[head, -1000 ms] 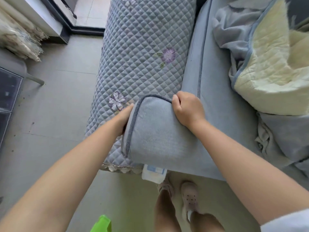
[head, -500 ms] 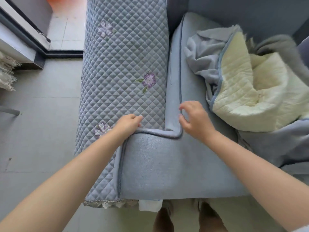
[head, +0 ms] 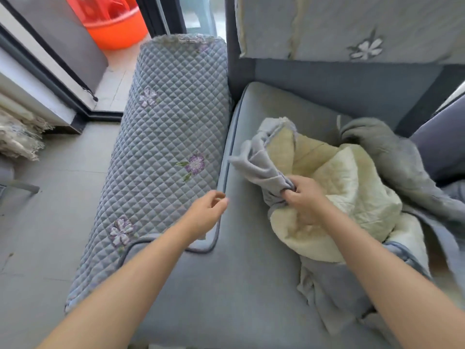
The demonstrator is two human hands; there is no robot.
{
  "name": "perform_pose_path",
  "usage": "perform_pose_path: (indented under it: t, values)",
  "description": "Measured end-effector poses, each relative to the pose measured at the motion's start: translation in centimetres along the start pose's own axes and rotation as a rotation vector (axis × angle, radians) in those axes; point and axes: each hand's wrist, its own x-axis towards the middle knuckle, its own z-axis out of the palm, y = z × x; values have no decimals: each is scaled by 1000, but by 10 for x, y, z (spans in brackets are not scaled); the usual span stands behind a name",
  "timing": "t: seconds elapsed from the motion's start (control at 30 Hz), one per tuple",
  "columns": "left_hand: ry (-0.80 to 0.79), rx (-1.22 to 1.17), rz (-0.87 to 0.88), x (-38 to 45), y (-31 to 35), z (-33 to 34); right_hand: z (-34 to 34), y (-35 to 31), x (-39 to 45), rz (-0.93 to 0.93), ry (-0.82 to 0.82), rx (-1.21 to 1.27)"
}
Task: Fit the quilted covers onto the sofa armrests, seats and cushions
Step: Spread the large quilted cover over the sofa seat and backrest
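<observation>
Right hand (head: 305, 197): fingers closed tight on a bunched fold of the loose cover, near the centre of the view.
Loose cover (head: 352, 187): a crumpled heap on the seat, grey face and pale yellow quilted backing both showing; most of it spreads from the clenched fist toward 3 and 4 o'clock, with a grey flap standing up at 10 o'clock from the fist.
Left hand (head: 207, 215): empty, fingers loosely curled and parted, hovering over the seam between armrest and seat, at 9 o'clock from the right hand and clear of the heap.
Armrest cover (head: 161, 157): grey quilted fabric with purple flowers, already laid along the armrest, running from 7 o'clock up to 12 o'clock.
Seat (head: 226, 285): blue-grey cushion with darker piping, bare at 6 o'clock.
Orange tub (head: 118, 26): on the floor at 11 o'clock, beyond the armrest.
</observation>
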Motion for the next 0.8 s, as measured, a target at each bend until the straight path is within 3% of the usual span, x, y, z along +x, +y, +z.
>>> perform_pose_path:
  t: [0.07,0.17,0.27,0.33,0.4,0.5,0.57,0.7,0.8]
  values:
    - [-17,-407,20,-5,26,9,-15,-4,-24,-142,-250,70]
    - [-50,-790,107,-1,47,18,-17,5,-44,-349,-609,-444]
    - [58,-799,83,-8,65,36,-33,18,-57,-363,-623,-491]
    - [61,-822,-32,-15,58,38,-55,27,-61,-350,-412,-402]
    - [93,-794,-99,-26,48,29,-75,42,-59,-445,-190,-576]
    - [133,-725,-138,-45,36,10,-87,63,-67,-221,-424,-970]
    - [66,-615,-158,-56,29,7,-77,79,-85,-167,-471,-981]
    - [-104,-295,-319,-72,31,8,-57,133,-121,-312,-403,-1107]
    - [-121,52,-308,-72,45,14,-49,177,-124,-393,-362,-1151]
